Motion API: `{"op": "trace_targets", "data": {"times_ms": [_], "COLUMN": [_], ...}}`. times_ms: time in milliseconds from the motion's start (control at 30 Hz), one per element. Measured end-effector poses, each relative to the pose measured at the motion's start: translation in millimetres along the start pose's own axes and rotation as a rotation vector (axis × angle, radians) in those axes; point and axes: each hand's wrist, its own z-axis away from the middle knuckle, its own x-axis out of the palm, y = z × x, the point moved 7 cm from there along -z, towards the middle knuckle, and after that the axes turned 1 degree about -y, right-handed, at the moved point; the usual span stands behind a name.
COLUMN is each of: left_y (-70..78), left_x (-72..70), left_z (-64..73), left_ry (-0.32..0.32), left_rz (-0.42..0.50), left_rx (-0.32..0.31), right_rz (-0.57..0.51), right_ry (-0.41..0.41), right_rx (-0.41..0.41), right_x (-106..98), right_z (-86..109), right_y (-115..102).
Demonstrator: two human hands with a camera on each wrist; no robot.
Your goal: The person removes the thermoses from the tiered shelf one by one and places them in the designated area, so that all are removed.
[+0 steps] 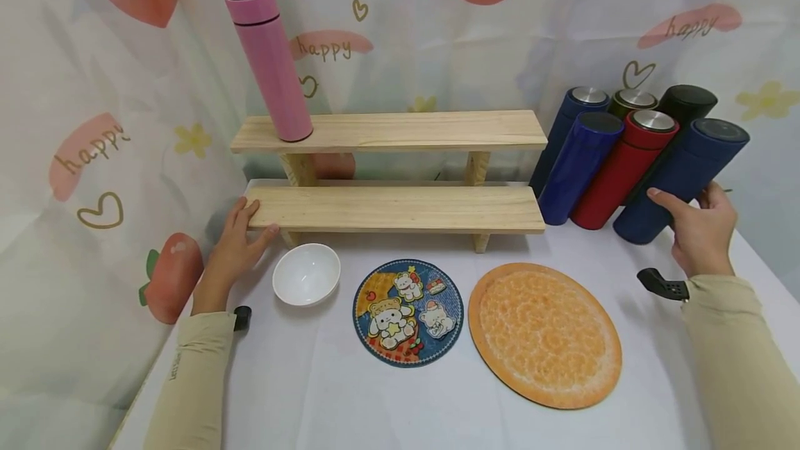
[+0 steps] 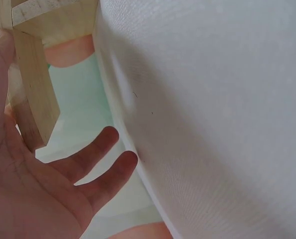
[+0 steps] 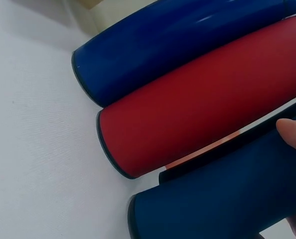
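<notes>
My right hand (image 1: 706,231) grips a navy thermos bottle (image 1: 684,165), thumb on its near side and fingers round the far side. In the right wrist view this navy bottle leans close beside a red thermos bottle (image 3: 203,99), with a glossy blue one (image 3: 173,50) beyond. At the left, my left hand (image 1: 234,248) rests against the left end of the lower board of a two-tier wooden shelf (image 1: 400,208). The left wrist view shows two of its fingers (image 2: 95,154) stretched out below the wood. A pink thermos bottle (image 1: 271,68) stands on the upper board's left end.
Behind the held bottle stand a black bottle (image 1: 687,103) and others with steel lids. A white bowl (image 1: 306,274), a round cartoon mat (image 1: 408,312) and a round orange mat (image 1: 545,335) lie before the shelf. A printed curtain (image 1: 425,68) hangs behind.
</notes>
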Motion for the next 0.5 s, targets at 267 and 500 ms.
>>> {"op": "trace_targets", "data": {"times_ms": [267,500], "left_y": [-0.9,-4.7], "left_x": [-0.1,1.6], "left_z": [0.2,-2.6], "left_ry": [-0.001,0.003], "left_rz": [-0.002,-0.004], "left_rx": [-0.008,0.002], "right_rz": [-0.039,-0.020], "right_ry": [0.023,0.043], "right_rx": [0.005,-0.010], "right_x": [3.8,7.6], "right_z": [-4.3,-8.3], "right_y": [0.2,1.2]}}
